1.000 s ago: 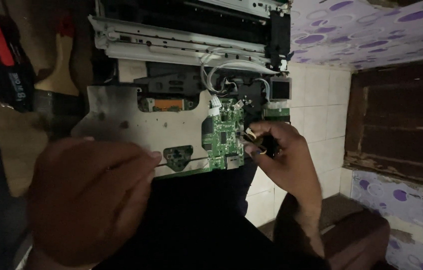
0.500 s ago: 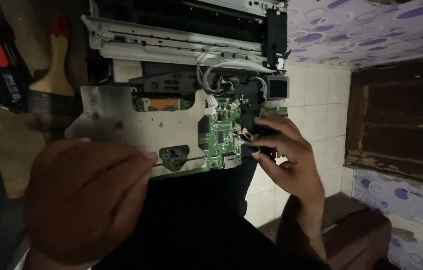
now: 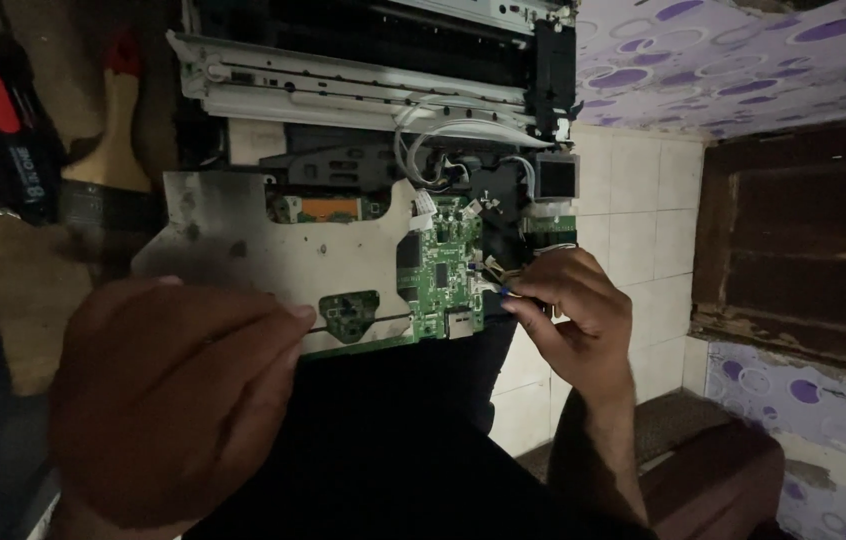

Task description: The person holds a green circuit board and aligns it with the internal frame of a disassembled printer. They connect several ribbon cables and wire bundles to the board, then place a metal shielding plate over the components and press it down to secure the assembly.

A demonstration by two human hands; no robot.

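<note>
Circuit board (image 3: 440, 270) edge: right hand (image 3: 573, 310) pinching connector (image 3: 499, 290).

1. Metal plate (image 3: 273, 260) under my left hand (image 3: 168, 400): dull grey sheet metal, smudged and matt.
2. Circuit board (image 3: 443, 275): green, slightly glossy laminate (tiny shiny parts on it).
3. Wires (image 3: 443, 140): smooth white plastic sheath.
4. Printer frame (image 3: 343, 85): pale plastic, matt, dusty.
5. Brush (image 3: 113, 130): bare wood handle, red tip.
6. Screwdriver case (image 3: 3, 120): black and red plastic, semi-gloss.
7. Floor tiles (image 3: 633, 220): smooth, pale ceramic.
8. My right hand (image 3: 568, 310) pinches a small plastic-looking connector (image 3: 503, 290).
</note>
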